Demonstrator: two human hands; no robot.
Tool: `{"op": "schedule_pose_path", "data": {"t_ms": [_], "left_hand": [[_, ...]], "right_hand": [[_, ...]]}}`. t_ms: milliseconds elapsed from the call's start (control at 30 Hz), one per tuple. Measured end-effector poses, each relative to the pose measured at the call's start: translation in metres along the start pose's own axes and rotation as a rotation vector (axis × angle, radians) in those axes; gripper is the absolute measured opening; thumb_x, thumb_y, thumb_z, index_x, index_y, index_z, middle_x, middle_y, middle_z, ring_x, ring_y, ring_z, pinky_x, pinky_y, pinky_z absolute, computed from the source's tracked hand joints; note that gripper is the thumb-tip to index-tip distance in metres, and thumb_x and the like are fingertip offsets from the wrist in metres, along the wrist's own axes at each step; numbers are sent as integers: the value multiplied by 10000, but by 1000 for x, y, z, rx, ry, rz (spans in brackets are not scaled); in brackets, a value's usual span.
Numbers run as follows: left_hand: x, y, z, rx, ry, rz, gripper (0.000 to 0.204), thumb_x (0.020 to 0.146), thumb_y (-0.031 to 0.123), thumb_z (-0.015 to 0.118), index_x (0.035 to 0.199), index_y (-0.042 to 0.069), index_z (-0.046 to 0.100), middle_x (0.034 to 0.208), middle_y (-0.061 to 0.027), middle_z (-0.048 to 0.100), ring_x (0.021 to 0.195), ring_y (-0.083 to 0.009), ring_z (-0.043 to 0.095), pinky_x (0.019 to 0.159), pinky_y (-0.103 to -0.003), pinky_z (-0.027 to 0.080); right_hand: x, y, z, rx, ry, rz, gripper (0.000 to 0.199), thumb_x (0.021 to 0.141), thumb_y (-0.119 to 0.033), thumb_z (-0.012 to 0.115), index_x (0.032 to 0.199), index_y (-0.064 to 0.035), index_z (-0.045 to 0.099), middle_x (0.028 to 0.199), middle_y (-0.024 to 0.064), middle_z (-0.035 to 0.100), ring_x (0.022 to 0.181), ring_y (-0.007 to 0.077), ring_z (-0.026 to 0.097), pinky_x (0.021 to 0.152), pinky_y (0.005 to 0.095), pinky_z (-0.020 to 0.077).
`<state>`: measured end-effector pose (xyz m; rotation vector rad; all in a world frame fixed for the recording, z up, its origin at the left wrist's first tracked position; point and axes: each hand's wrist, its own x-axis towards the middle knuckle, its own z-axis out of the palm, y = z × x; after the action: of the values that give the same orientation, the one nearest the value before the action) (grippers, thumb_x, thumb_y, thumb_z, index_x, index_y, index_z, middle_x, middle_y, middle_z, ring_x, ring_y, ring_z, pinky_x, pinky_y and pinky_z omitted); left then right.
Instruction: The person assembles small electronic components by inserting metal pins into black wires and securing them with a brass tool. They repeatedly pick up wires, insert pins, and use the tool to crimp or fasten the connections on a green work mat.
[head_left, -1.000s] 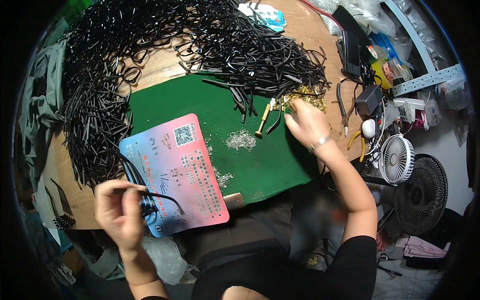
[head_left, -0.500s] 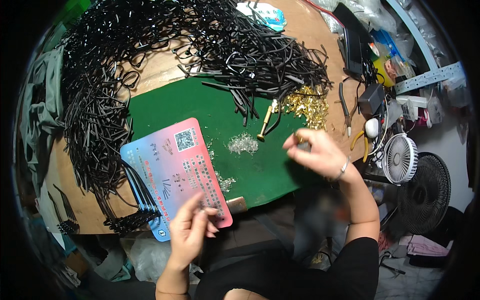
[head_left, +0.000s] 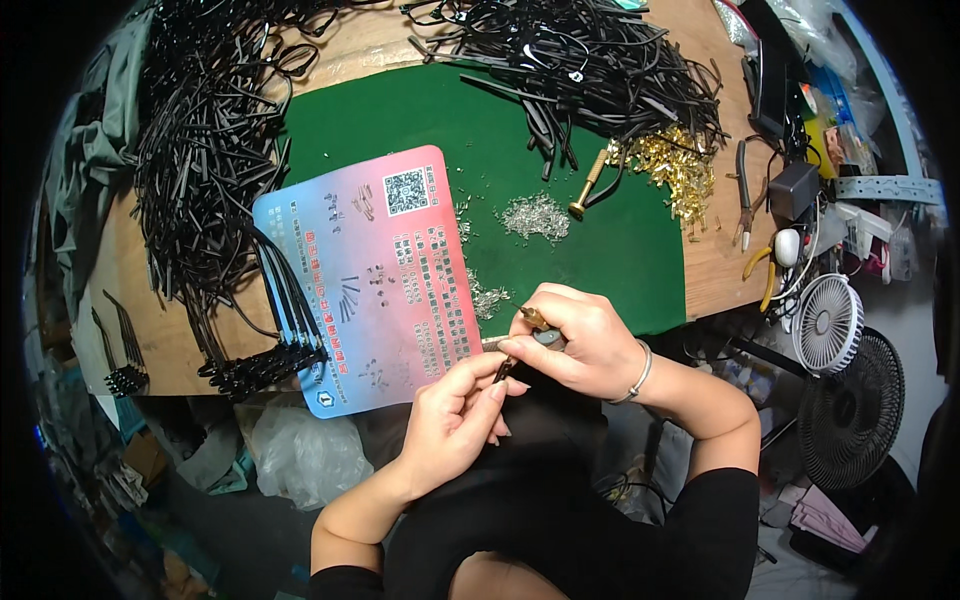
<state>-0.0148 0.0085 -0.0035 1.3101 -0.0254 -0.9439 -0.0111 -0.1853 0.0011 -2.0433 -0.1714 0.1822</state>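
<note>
My left hand (head_left: 450,415) and my right hand (head_left: 590,345) meet at the front edge of the green mat (head_left: 630,270). Between the left fingertips is a small dark, narrow piece (head_left: 503,370), its kind too small to tell. The right hand is closed around a brass-coloured tool (head_left: 535,319) with a round grey part; the fingers hide most of it. Just beyond the hands lie a heap of tiny silver parts (head_left: 535,217) and a brass-handled screwdriver (head_left: 591,185). A pink and blue printed sheet (head_left: 405,290) with small parts on it lies to the left.
Black strips (head_left: 600,75) are heaped across the back and left, with brass-coloured parts (head_left: 680,175) at the right. Black cable-like pieces (head_left: 265,365) lie in a bundle at the sheet's left. Pliers (head_left: 743,195) and a white fan (head_left: 828,320) are on the far right.
My hands have come together from apart: the right moved left and down, the left moved right. The view has tipped, so the table appears higher and further right.
</note>
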Motion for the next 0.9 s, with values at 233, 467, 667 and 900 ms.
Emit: {"op": "schedule_pose_path", "data": {"t_ms": [233,467,667,900], "left_hand": [[8,3,-3,-32,-45,-39,258,935,77,493,1179,-3,519,943,-73,656,603,-50,553,534,-193,470],[13,9,-12,0,-113,-36,247,935,93,509,1163,0,532,949,-82,660,607,-55,554,540,-192,466],[13,1,-14,172,-175,35,287,925,35,468,1206,-5,507,939,-88,656,645,-69,576,606,-217,492],[13,-7,-16,263,-92,84,305,925,-8,412,1226,2,458,921,-82,628,671,-88,581,641,-228,502]], "right_hand": [[-2,3,-3,26,-22,14,206,804,-195,665,767,-4,597,726,114,590,641,230,600,566,317,480],[19,8,-21,636,-413,498,327,811,-339,697,824,-23,613,660,-8,554,521,48,494,462,203,404],[8,27,-8,651,-500,616,480,726,-418,761,910,-14,578,673,9,543,510,62,484,448,211,401],[-2,23,0,-35,-209,207,512,827,-368,653,1101,10,445,1006,175,536,880,268,588,760,359,480]]}}
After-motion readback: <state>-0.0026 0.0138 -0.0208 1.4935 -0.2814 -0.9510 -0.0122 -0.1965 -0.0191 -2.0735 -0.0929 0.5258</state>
